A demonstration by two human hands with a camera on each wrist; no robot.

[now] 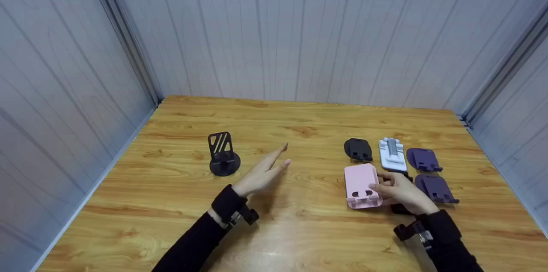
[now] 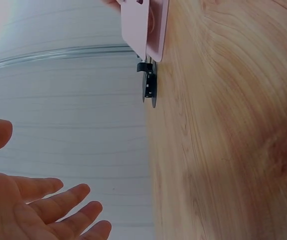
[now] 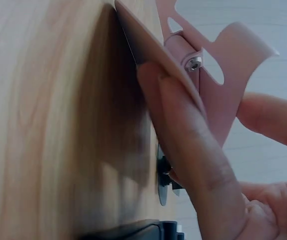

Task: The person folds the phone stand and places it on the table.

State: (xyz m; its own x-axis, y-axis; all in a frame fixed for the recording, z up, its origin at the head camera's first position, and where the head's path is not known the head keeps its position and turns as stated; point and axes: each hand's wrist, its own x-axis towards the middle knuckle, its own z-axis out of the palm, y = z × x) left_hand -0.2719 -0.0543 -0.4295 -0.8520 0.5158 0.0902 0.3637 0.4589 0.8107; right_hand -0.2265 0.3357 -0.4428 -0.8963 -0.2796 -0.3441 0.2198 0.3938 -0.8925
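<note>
My right hand (image 1: pixel 404 192) grips a pink folding phone stand (image 1: pixel 360 180) by its right side. In the right wrist view the fingers (image 3: pixel 193 145) lie under the base of the stand and the thumb touches its upper plate; the base is tilted, with its far edge near the table. My left hand (image 1: pixel 261 173) hovers over the table with its fingers extended, holding nothing. To its left a black phone stand (image 1: pixel 224 162) stands unfolded on a round base. In the left wrist view the left hand (image 2: pixel 38 205) shows its spread fingers, apart from the pink stand (image 2: pixel 136 27).
Right of the pink stand lie a white phone stand (image 1: pixel 392 155) and two purple ones, one behind (image 1: pixel 424 159) and one nearer (image 1: pixel 436 188). A folded black stand (image 1: pixel 358 150) lies behind it. Another black item (image 1: pixel 400 209) is partly hidden under the right hand. Walls enclose the wooden table (image 1: pixel 299 237).
</note>
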